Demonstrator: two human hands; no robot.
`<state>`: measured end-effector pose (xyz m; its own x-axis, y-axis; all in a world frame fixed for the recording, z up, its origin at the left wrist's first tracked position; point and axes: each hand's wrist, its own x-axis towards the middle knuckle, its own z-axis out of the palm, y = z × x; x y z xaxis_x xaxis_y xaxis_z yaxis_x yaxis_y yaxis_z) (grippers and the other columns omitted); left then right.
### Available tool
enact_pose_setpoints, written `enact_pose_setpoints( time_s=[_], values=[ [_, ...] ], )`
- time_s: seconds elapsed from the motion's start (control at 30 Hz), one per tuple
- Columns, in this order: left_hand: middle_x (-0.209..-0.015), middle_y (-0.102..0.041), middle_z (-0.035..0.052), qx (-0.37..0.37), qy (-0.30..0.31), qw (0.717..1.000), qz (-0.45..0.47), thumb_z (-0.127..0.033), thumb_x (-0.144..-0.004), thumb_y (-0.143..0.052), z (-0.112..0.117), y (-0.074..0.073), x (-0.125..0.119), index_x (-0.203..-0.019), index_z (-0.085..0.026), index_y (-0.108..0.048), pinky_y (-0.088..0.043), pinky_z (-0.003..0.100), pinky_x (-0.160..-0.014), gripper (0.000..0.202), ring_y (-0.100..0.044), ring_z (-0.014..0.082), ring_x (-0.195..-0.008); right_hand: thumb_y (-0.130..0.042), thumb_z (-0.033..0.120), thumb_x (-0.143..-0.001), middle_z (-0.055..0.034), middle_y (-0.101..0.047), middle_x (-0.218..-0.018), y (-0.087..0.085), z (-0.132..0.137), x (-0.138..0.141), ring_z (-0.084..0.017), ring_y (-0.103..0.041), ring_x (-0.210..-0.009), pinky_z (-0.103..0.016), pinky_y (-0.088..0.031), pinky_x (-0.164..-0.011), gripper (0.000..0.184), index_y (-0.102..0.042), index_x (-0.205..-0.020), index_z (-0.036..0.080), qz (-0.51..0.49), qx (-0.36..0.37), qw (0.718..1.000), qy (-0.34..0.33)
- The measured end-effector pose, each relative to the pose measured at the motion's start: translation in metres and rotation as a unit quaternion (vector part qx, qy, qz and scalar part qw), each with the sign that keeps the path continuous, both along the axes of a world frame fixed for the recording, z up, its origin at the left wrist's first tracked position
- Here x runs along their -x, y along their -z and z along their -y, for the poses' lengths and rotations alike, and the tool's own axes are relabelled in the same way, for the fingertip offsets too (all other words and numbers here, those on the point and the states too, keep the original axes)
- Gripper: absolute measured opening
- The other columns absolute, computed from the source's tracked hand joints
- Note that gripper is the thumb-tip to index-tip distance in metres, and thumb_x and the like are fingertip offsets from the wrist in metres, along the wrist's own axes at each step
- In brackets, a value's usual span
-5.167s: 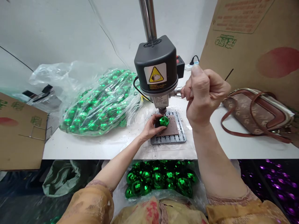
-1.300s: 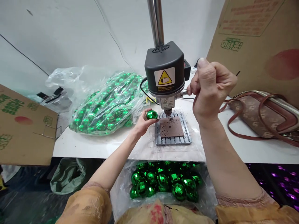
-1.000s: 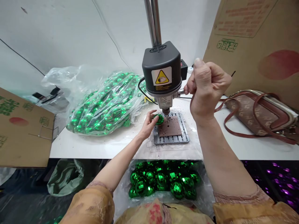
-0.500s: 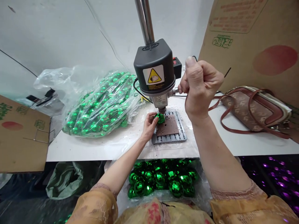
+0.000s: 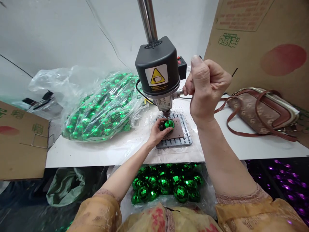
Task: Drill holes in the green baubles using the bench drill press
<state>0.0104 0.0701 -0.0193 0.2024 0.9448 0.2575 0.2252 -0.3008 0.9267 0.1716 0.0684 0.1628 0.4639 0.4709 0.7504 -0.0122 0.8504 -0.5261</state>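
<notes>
A small bench drill press (image 5: 157, 69) with a black motor cover stands on a white table (image 5: 96, 151). My left hand (image 5: 159, 132) pinches a shiny green faceted ball (image 5: 169, 123) on the drill's brown base plate (image 5: 178, 132), right under the drill bit. My right hand (image 5: 207, 89) is clenched in a fist round the drill's feed lever, to the right of the drill head.
A clear plastic bag of green balls (image 5: 101, 108) lies left of the drill. Another open bag of green balls (image 5: 166, 185) sits below the table edge at my lap. A brown handbag (image 5: 262, 111) lies at the right, and cardboard boxes (image 5: 260, 45) stand on both sides.
My left hand carried the green ball from beside the drill onto the base plate under the bit. My right hand kept its grip on the lever.
</notes>
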Motion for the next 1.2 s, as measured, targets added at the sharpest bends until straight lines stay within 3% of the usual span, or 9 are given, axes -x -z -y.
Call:
enact_pose_setpoints(
  time_s=[0.17, 0.37, 0.5, 0.63, 1.2],
  values=[
    [-0.102, -0.072, 0.0076, 0.002, -0.008, 1.0, -0.012, -0.051, -0.075, -0.084, 0.006, -0.003, -0.006, -0.115, -0.018, -0.063, -0.055, 0.036, -0.086, 0.055, -0.069, 0.0225, -0.094, -0.058, 0.045, -0.092, 0.0072, -0.032, -0.048, -0.001, -0.001, -0.001, -0.002, -0.03, -0.041, -0.023, -0.027, -0.044, 0.05, -0.032, -0.057, 0.021, -0.001, -0.012, 1.0, -0.01],
    [-0.105, -0.071, 0.0078, 0.011, -0.002, 1.0, 0.003, -0.054, -0.075, -0.083, 0.006, 0.0, -0.007, -0.117, -0.018, -0.062, -0.055, 0.038, -0.09, 0.059, -0.069, 0.0235, -0.099, -0.053, 0.048, -0.096, 0.0062, -0.03, -0.051, 0.007, 0.003, -0.002, -0.002, -0.03, -0.044, -0.023, -0.031, -0.046, 0.052, -0.029, -0.058, 0.021, 0.028, 0.026, 0.999, 0.029],
    [-0.107, -0.071, 0.0084, 0.013, -0.001, 1.0, 0.01, -0.055, -0.075, -0.083, 0.005, 0.004, -0.006, -0.117, -0.018, -0.061, -0.055, 0.04, -0.093, 0.06, -0.069, 0.0243, -0.101, -0.059, 0.039, -0.094, 0.0057, -0.021, -0.051, 0.023, 0.007, 0.001, -0.004, -0.03, -0.043, -0.025, -0.026, -0.045, 0.055, -0.026, -0.055, 0.02, -0.015, -0.025, 0.999, 0.032],
    [-0.109, -0.071, 0.0085, 0.015, -0.003, 1.0, 0.012, -0.055, -0.074, -0.084, 0.005, 0.006, -0.005, -0.118, -0.019, -0.061, -0.056, 0.041, -0.094, 0.061, -0.069, 0.0251, -0.103, -0.058, 0.04, -0.094, 0.0051, -0.019, -0.051, 0.035, 0.005, 0.002, -0.004, -0.027, -0.042, -0.028, -0.025, -0.044, 0.058, -0.02, -0.056, 0.02, -0.011, -0.047, 0.998, 0.031],
    [-0.111, -0.071, 0.0094, 0.027, -0.009, 0.999, 0.035, -0.057, -0.073, -0.084, 0.007, 0.005, -0.008, -0.117, -0.018, -0.061, -0.055, 0.041, -0.095, 0.063, -0.068, 0.0244, -0.104, -0.061, 0.036, -0.088, 0.0052, -0.019, -0.045, 0.051, 0.002, 0.003, -0.006, -0.021, -0.04, -0.03, -0.022, -0.042, 0.061, -0.017, -0.051, 0.019, -0.036, -0.09, 0.994, 0.058]
  ],
)
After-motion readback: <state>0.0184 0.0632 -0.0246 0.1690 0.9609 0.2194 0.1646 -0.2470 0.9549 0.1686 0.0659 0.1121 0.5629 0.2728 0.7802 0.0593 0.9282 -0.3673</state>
